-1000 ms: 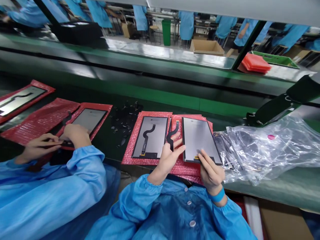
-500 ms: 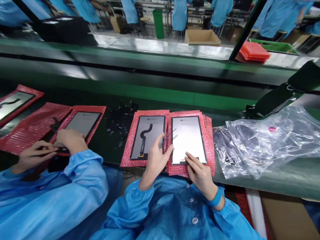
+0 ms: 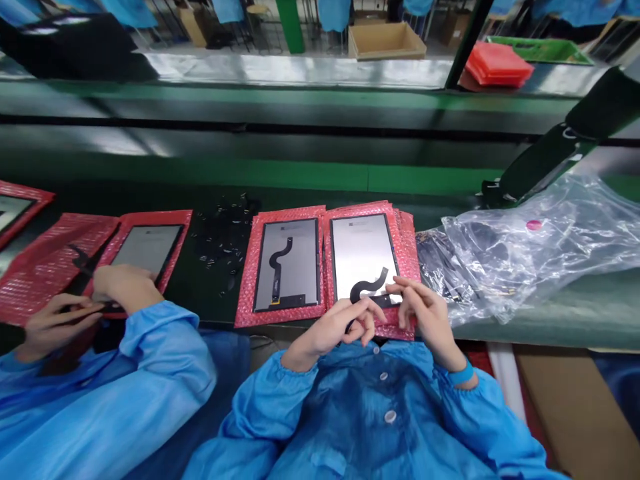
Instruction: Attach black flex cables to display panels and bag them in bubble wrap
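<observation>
A black S-shaped flex cable (image 3: 367,288) lies over the lower part of a bright display panel (image 3: 357,243). My left hand (image 3: 345,325) has its fingers curled around the cable's near end, partly hiding it. At the cable's right end, my right hand (image 3: 425,313) has its fingers bent together; anything small between the fingertips is hidden. The panel rests on a stack of red bubble-wrap pouches (image 3: 407,243). To its left, a second display panel (image 3: 307,250) lies on red bubble wrap with another black flex cable (image 3: 275,270) across it.
Clear plastic bags (image 3: 500,260) with dark parts lie right, below a black arm-like fixture (image 3: 545,160). Small black scraps (image 3: 220,240) are scattered left of the panels. Farther left, a co-worker's hands (image 3: 125,287) work over another panel (image 3: 147,247).
A flex cable now shows over the right-hand panel. My left hand has moved right and down to it, fingers curling. My right hand has shifted right, and the view has tilted down.
</observation>
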Tool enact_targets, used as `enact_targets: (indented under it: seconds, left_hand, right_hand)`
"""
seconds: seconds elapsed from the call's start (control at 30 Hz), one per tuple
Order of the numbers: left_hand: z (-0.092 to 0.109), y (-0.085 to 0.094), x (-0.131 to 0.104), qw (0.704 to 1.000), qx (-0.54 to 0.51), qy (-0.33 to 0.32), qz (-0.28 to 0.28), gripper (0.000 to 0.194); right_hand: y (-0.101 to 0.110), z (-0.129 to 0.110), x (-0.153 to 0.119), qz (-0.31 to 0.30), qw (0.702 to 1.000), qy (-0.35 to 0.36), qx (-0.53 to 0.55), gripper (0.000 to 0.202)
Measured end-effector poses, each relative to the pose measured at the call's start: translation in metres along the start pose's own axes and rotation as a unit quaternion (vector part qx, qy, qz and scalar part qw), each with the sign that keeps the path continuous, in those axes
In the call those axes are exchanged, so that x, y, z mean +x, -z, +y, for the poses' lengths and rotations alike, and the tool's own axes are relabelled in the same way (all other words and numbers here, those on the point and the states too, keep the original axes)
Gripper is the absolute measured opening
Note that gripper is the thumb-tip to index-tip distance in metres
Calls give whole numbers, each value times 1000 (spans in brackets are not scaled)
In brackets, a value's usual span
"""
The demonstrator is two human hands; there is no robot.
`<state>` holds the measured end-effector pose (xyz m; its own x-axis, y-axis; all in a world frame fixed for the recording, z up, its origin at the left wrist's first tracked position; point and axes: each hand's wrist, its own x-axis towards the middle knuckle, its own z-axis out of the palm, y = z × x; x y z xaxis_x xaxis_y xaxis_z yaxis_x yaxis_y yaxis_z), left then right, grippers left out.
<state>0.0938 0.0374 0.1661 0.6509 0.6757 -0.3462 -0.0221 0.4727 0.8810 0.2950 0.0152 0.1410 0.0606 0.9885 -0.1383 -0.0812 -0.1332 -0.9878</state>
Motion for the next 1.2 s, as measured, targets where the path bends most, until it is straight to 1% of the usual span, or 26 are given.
enact_targets:
  seconds: [0.07, 0.13, 0.2, 0.23, 0.27, 0.37, 0.4, 0.47, 0.6, 0.67, 0.77, 0.83, 0.97, 1.0, 1.07, 1.13, 1.2]
  left_hand:
    - [-3, -2, -1, 998, 35, 26, -43, 62]
    - [-4, -3, -3, 992, 76, 45, -87, 62]
    - [-6, -4, -5, 987, 100, 58, -108, 59]
    - [-7, -3, -7, 987, 102, 61, -106, 56]
    - [-8, -2, -8, 989, 96, 61, -93, 53]
    - [-14, 5, -12, 997, 51, 48, -27, 44]
    - [-15, 8, -13, 999, 34, 39, -6, 43]
    - [-16, 14, -15, 999, 5, 25, 19, 44]
    - [-9, 21, -18, 997, -54, 21, 54, 45]
    - [-4, 23, -18, 995, -74, 16, 68, 52]
    - [-2, 23, -16, 994, -80, 18, 74, 64]
    - [-4, 23, -15, 994, -73, 24, 80, 64]
    - [-9, 23, -14, 995, -45, 15, 90, 47]
    - [-9, 23, -14, 995, -36, 10, 87, 46]
    - [-9, 22, -14, 997, -24, -2, 75, 49]
    - [-9, 20, -13, 997, -23, -15, 70, 44]
    - [-8, 17, -11, 994, -39, -38, 95, 31]
  right_hand:
    - [8, -7, 5, -7, 999, -35, 31, 55]
    - [16, -13, 8, -40, 997, -61, 16, 56]
    - [24, -17, 7, -77, 993, -83, -18, 53]
    - [28, -17, 5, -91, 991, -92, -30, 51]
    - [31, -18, 3, -102, 989, -100, -39, 51]
    - [42, -15, -2, -122, 984, -120, -59, 48]
    - [44, -14, -4, -127, 982, -124, -65, 46]
    - [48, -13, -5, -136, 979, -132, -72, 44]
    - [48, -13, -4, -131, 979, -136, -76, 44]
    - [48, -16, -2, -122, 980, -134, -79, 45]
    - [48, -20, 1, -110, 981, -131, -88, 44]
    - [49, -23, 2, -97, 982, -127, -97, 44]
    - [49, -28, 9, -56, 988, -85, -114, 40]
    - [48, -30, 13, -47, 989, -68, -120, 39]
    - [45, -31, 22, -32, 991, -31, -130, 39]
    - [40, -31, 33, -19, 993, 7, -117, 48]
    - [34, -30, 43, -22, 997, 36, -71, 63]
